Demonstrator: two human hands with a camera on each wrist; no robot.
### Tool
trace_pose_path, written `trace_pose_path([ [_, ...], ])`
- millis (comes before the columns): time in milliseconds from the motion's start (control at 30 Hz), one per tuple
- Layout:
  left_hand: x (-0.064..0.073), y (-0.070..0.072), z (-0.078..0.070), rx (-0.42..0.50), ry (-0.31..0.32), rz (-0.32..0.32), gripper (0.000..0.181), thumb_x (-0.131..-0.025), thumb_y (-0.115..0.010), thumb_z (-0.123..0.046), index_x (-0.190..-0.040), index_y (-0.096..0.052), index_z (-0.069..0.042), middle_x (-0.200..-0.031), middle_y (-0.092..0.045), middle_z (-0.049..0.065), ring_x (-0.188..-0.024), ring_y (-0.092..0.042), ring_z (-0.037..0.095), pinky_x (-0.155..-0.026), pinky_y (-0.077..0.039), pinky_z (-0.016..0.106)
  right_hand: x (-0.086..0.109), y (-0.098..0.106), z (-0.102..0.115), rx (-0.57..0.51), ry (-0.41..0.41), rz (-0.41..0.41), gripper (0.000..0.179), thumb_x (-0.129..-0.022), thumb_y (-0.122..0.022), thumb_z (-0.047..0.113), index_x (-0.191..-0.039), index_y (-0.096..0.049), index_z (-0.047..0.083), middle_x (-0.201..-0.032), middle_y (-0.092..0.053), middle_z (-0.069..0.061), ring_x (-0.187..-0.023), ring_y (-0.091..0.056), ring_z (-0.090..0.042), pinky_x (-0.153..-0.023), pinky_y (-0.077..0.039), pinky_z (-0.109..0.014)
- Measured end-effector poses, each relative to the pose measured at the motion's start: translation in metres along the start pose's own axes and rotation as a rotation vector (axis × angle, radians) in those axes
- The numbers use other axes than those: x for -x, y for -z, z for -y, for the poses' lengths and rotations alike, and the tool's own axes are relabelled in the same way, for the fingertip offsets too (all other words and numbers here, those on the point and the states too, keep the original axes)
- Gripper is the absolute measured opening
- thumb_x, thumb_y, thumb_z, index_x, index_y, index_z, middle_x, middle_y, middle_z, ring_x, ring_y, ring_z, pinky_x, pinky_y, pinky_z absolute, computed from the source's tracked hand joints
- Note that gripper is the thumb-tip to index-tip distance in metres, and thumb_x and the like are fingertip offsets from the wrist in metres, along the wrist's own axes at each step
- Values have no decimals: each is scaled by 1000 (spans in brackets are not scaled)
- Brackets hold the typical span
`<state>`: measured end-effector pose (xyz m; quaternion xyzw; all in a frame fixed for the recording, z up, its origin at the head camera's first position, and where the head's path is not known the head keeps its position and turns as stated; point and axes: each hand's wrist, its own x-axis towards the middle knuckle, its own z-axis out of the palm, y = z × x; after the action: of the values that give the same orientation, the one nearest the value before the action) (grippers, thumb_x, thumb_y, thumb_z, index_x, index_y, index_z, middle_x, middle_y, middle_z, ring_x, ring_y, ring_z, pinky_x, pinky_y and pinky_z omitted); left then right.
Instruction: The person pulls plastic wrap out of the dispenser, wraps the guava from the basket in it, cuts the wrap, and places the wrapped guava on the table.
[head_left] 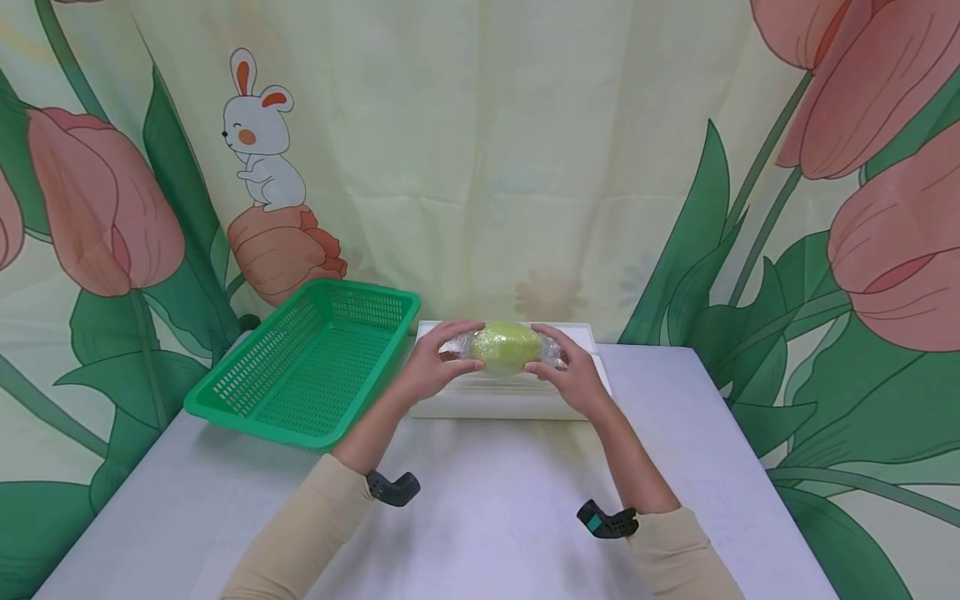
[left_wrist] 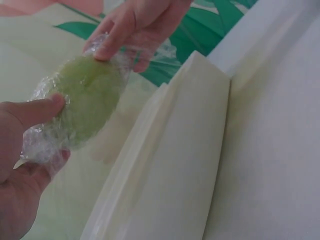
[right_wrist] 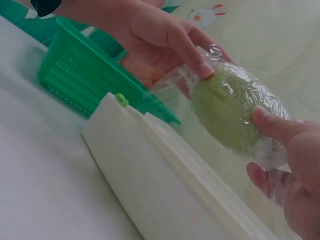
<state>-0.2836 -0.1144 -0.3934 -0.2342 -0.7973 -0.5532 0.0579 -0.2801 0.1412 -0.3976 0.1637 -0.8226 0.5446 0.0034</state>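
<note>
A pale green oval piece of produce, wrapped in clear cling film, is held up above a long white box; its exact kind is unclear. My left hand pinches its left end between thumb and fingers. At the opposite end, my right hand grips it the same way. In the left wrist view, the crinkled film bunches at both ends of the produce. The white box stands below and behind the hands, and a small green piece shows on its edge in the right wrist view.
To the left of the box a green plastic basket with perforated walls sits at the table's back left corner. A white cloth covers the table. Behind hangs a curtain printed with tulips and a rabbit.
</note>
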Motion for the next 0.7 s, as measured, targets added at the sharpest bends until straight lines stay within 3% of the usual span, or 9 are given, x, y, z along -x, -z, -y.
trace_pose_path([
  [233,0,2,-7,-11,-20,-3,59,-79,-79,-13,-134,-58,-16,-137,-54,6,-126,-52,27,-90,-56,36,12,3,29,27,28,1,65,-88,-70,15,-146,-41,15,-146,-43,-14,-98,-64,-29,-77,-59,-30],
  [700,4,7,-24,-38,-11,-5,59,-79,-79,-16,-134,-57,-22,-136,-54,3,-123,-54,25,-91,-56,37,19,7,45,27,52,-6,64,-88,-71,14,-145,-42,16,-143,-47,-16,-99,-65,-34,-77,-59,-28],
])
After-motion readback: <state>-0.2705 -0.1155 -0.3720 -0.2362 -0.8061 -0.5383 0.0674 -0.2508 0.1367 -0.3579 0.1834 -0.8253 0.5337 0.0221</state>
